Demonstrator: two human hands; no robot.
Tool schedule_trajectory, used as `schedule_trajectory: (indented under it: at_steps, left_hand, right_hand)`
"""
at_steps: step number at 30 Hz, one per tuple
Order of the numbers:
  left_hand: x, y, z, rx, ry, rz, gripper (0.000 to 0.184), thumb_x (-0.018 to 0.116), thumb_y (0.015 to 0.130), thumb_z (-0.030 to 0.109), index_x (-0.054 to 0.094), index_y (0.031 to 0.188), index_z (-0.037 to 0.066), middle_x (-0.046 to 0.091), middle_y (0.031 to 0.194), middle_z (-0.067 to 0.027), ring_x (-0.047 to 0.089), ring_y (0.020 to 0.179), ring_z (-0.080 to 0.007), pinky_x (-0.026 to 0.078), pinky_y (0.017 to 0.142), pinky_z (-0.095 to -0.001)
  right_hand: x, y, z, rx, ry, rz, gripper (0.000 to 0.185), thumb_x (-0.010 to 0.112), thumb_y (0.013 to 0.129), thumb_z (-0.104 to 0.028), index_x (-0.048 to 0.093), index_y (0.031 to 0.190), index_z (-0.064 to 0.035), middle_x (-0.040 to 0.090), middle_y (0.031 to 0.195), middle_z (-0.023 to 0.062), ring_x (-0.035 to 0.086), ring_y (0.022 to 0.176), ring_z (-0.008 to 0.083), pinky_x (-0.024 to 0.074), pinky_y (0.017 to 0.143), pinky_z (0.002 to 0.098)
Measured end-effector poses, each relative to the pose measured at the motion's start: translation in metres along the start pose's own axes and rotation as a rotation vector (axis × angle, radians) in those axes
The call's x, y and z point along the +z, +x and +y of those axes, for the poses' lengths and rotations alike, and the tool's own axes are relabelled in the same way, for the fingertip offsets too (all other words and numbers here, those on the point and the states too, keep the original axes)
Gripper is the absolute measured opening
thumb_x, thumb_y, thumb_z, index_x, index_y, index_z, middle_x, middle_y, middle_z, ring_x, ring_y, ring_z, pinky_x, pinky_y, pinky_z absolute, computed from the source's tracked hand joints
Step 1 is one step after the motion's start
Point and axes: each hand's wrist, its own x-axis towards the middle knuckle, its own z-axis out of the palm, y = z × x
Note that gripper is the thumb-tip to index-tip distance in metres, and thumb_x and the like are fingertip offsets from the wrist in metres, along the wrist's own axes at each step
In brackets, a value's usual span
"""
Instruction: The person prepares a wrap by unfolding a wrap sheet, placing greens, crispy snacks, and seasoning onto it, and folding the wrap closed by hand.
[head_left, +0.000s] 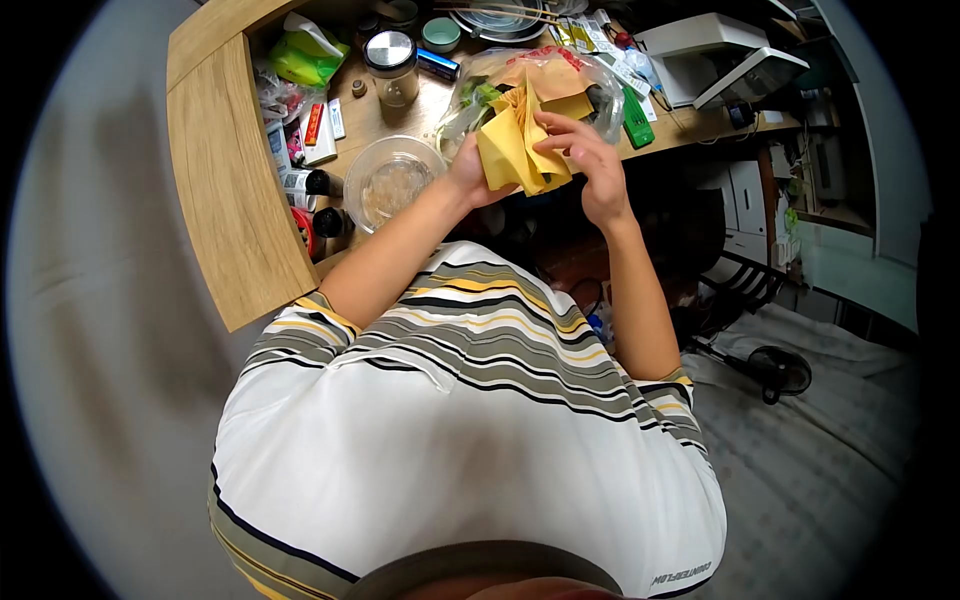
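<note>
In the head view, my left hand point(476, 175) grips a stack of yellow folded paper point(522, 148) from its left side. The sheets are creased and fan out unevenly at the top. My right hand point(594, 170) is at the stack's right side, its fingers apart and their tips at the paper; its thumb is hard to make out. Behind the stack lies a clear plastic bag point(475, 75) with green and tan contents. A round clear plastic tub point(390, 180) stands near my left forearm, with some pale brown material at its bottom.
A glass jar with a silver lid point(390, 55) stands behind the tub, beside a blue can point(438, 65). A green bowl point(441, 35) sits further back. Right of the bag lie a green case point(636, 120) and a white device point(700, 50). A wooden panel point(225, 180) borders the left.
</note>
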Motion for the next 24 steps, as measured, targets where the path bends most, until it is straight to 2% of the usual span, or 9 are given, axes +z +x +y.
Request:
schedule_trajectory:
  at_steps: [2,3,5,6,9,13,17,20,24]
  left_hand:
    - [-0.003,0.002,-0.001,-0.011,-0.010,-0.018,0.046,0.038,0.094,0.032,0.046,0.131,0.005,0.055,0.126,-0.0133,0.057,0.114,-0.0263,0.046,0.099,-0.0413]
    - [-0.002,0.003,-0.003,-0.020,-0.021,-0.038,0.046,0.037,0.094,0.031,0.047,0.131,0.005,0.055,0.126,-0.0128,0.057,0.114,-0.0256,0.045,0.099,-0.0406]
    - [-0.001,0.003,-0.004,-0.029,0.033,0.033,0.046,0.037,0.095,0.031,0.046,0.131,0.005,0.056,0.126,-0.0126,0.057,0.115,-0.0252,0.045,0.099,-0.0402]
    - [0.003,0.003,-0.004,-0.033,0.089,0.104,0.046,0.036,0.095,0.032,0.046,0.131,0.005,0.056,0.127,-0.0124,0.057,0.115,-0.0249,0.045,0.100,-0.0398]
    - [0.019,0.008,-0.006,-0.059,0.037,0.179,0.047,0.036,0.095,0.032,0.045,0.132,0.004,0.055,0.127,-0.0126,0.058,0.114,-0.0248,0.045,0.100,-0.0392]
    - [0.013,0.004,-0.001,-0.064,0.098,0.053,0.048,0.035,0.096,0.033,0.045,0.133,0.004,0.055,0.128,-0.0126,0.058,0.114,-0.0244,0.045,0.100,-0.0393]
    - [0.003,0.004,-0.001,-0.074,0.142,0.068,0.042,0.036,0.100,0.033,0.046,0.130,0.005,0.055,0.127,-0.0126,0.059,0.112,-0.0245,0.048,0.097,-0.0396]
    - [0.005,0.008,-0.002,-0.046,0.169,0.089,0.037,0.040,0.101,0.030,0.046,0.128,0.006,0.057,0.122,-0.0112,0.060,0.108,-0.0243,0.050,0.094,-0.0394]
    - [0.022,0.014,-0.006,0.043,0.282,0.196,0.034,0.048,0.099,0.023,0.042,0.129,0.007,0.058,0.113,-0.0085,0.062,0.101,-0.0219,0.053,0.087,-0.0368]
  right_hand:
    - [0.002,0.003,-0.002,0.347,0.394,0.095,0.024,0.059,0.087,-0.014,0.067,0.106,-0.0010,0.064,0.114,0.0128,0.060,0.097,0.0193,0.0476,0.085,0.0291]
    - [0.002,0.006,-0.004,0.350,0.393,0.099,0.024,0.059,0.087,-0.014,0.067,0.106,-0.0010,0.064,0.114,0.0128,0.060,0.097,0.0193,0.0476,0.085,0.0291]
    - [0.003,0.011,-0.006,0.499,0.214,0.065,0.027,0.066,0.087,-0.016,0.066,0.110,-0.0004,0.064,0.106,0.0076,0.060,0.086,0.0110,0.0487,0.076,0.0236]
    - [0.008,0.014,-0.003,0.495,0.233,0.154,0.037,0.072,0.082,-0.011,0.064,0.116,-0.0007,0.062,0.097,0.0023,0.055,0.075,0.0085,0.0474,0.071,0.0218]
    - [0.008,0.017,0.001,0.555,0.344,0.144,0.045,0.075,0.079,-0.009,0.062,0.121,-0.0017,0.058,0.090,-0.0002,0.050,0.072,0.0063,0.0449,0.068,0.0197]
    - [0.007,0.019,0.004,0.540,0.244,0.093,0.057,0.080,0.073,-0.009,0.059,0.126,-0.0036,0.055,0.089,-0.0016,0.045,0.071,0.0051,0.0433,0.066,0.0191]
    - [0.011,0.020,-0.007,0.498,0.132,0.117,0.058,0.081,0.070,-0.009,0.060,0.124,-0.0035,0.057,0.086,-0.0018,0.046,0.070,0.0049,0.0438,0.065,0.0194]
    - [0.013,0.020,-0.008,0.444,0.015,0.168,0.047,0.080,0.069,-0.005,0.064,0.113,-0.0016,0.064,0.083,-0.0006,0.048,0.066,0.0045,0.0444,0.065,0.0184]
    - [0.010,0.018,-0.006,0.492,0.091,0.120,0.050,0.077,0.073,-0.007,0.059,0.119,-0.0002,0.066,0.088,0.0019,0.054,0.073,0.0068,0.0464,0.069,0.0209]
